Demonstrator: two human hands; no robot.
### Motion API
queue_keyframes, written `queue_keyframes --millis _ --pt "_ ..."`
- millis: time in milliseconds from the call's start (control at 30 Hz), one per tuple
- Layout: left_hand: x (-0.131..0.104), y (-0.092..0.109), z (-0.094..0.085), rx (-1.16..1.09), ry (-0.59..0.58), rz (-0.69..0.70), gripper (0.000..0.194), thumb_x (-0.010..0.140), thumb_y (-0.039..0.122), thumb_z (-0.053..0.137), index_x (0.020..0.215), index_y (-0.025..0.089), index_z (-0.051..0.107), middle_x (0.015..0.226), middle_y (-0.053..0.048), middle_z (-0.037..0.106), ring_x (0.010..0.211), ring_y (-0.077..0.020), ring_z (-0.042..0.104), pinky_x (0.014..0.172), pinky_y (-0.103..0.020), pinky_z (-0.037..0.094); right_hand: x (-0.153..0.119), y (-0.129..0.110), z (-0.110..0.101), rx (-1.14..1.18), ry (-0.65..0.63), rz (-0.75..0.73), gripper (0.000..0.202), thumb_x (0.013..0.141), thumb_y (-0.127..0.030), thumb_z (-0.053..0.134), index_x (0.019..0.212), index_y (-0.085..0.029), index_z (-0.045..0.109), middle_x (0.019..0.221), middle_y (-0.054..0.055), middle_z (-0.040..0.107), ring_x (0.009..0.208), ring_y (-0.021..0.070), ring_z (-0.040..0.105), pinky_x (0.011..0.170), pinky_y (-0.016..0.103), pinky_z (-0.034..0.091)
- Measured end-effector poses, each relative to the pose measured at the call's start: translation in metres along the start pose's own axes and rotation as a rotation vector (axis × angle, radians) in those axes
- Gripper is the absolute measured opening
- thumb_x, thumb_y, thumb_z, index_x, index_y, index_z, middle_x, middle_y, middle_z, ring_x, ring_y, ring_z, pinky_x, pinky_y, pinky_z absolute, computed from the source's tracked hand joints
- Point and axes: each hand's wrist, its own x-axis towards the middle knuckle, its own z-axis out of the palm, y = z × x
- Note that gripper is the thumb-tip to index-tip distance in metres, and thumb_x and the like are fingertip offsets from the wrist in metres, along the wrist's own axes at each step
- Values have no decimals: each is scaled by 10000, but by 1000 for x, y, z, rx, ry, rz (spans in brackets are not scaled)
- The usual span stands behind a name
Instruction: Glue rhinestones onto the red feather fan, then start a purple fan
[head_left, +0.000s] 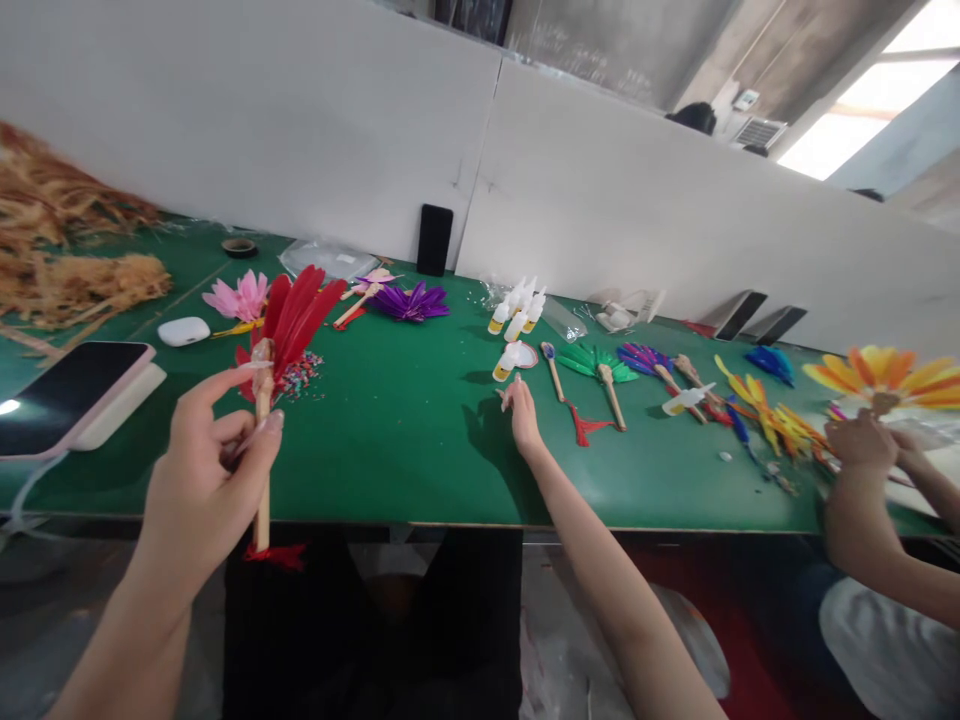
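Observation:
My left hand [217, 455] grips the wooden handle of a red feather fan [296, 315], held upright over the table's front edge, with a red tassel hanging at its lower end. Small multicoloured bits [304, 375] lie just behind it. My right hand [521, 412] is stretched over the green table [405, 440], its fingers bunched close to a small glue bottle [504, 366]. Whether those fingers hold anything is too small to tell. Several more white bottles [517, 305] stand behind that one.
A phone [71, 398] and an earbud case [184, 331] lie at left. Green [596, 365] and purple [410, 301] feather fans rest farther back. At right, another person's hands [866, 440] hold an orange-yellow feather fan [885, 378]. A white partition [300, 130] stands behind.

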Motion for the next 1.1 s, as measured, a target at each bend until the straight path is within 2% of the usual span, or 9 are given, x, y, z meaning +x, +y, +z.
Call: queue_keyframes --millis 167,267,433,567,700,800,900,1000,1100 --pt "0 -3 0 -48 -26 -1 593 767 410 608 1310 239 444 596 54 552 483 -110 510 493 -215 399 -22 -18 46 -26 27 27 526 875 -670 259 607 -230 364 589 -37 385 577 128 392 671 298 431" --pt "0 -7 -3 -70 -20 -12 618 754 418 617 1314 221 445 586 50 557 473 -114 511 483 -219 399 -24 -29 92 -45 62 54 509 897 -642 231 621 -232 353 618 -20 405 615 145 418 685 311 417" --pt "-2 -10 -11 -88 12 -9 595 757 394 627 1298 222 448 576 56 548 479 -112 518 490 -212 398 -18 -48 178 -44 112 81 451 919 -594 227 655 -246 340 753 50 469 781 209 461 831 400 402" --pt "-5 -10 -16 -101 31 27 545 770 367 623 1275 244 456 577 59 522 492 -121 520 496 -222 399 -30 -63 236 26 45 91 429 920 -583 256 661 -252 345 782 75 483 830 235 479 869 436 396" --pt "-5 -7 -18 -79 26 48 525 794 348 604 1282 241 443 531 84 436 436 -103 452 460 -214 362 -53 -77 272 154 -52 87 471 892 -639 275 673 -242 402 789 89 528 856 243 513 861 437 419" --pt "-5 -4 -18 -82 18 43 513 795 354 599 1272 238 447 522 93 409 430 -94 439 464 -208 366 -60 -88 280 266 -70 104 523 884 -661 241 732 -216 469 866 108 580 860 229 550 854 422 439" --pt "-6 -3 -17 -96 14 40 514 789 373 596 1261 225 453 514 96 414 421 -88 426 460 -201 373 -50 -98 266 371 -113 84 544 867 -665 284 766 -193 534 927 109 642 917 212 596 888 379 448" --pt "-7 -2 -14 -104 -16 21 519 804 374 589 1276 221 434 514 93 440 434 -92 434 470 -199 375 -30 -103 230 507 -223 88 512 865 -629 352 768 -181 581 817 75 697 879 199 658 889 354 469" --pt "-8 -2 -6 -89 -64 6 502 828 382 565 1285 236 417 573 70 512 481 -109 485 500 -208 405 -11 -102 181 859 -378 332 501 925 -545 285 875 -171 615 832 68 725 949 195 674 977 369 435"
